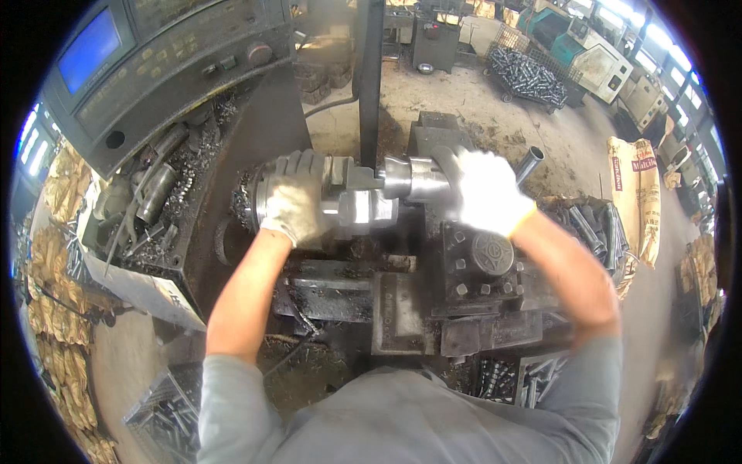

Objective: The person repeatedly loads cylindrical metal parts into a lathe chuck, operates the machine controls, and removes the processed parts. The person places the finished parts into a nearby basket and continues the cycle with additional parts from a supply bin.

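Indoors, on a machine-shop floor, I lean over a chip-strewn lathe with both gloved hands at the work. My left hand [294, 197] lies over the round metal fixture [263, 203] at the left, fingers together and bent over its top; whether they grip it, I cannot tell. My right hand [488, 189], bleached by glare, reaches over the right end of a shiny metal cylinder [413, 179]. Its fingers are partly curled there, though how tightly they close cannot be told. The cylinder lies roughly level between my hands, its left end just beside a dark metal block [362, 176], above and to the right of a bright stepped piece [368, 209]. Nearer my body, below my right hand, sits a tool block with a round cap [492, 254]. A metal tube [530, 164] slants up beyond my right wrist. At far left glows a blue screen [89, 51]; at upper right, a wire cart [573, 68] holds heaped metal parts.
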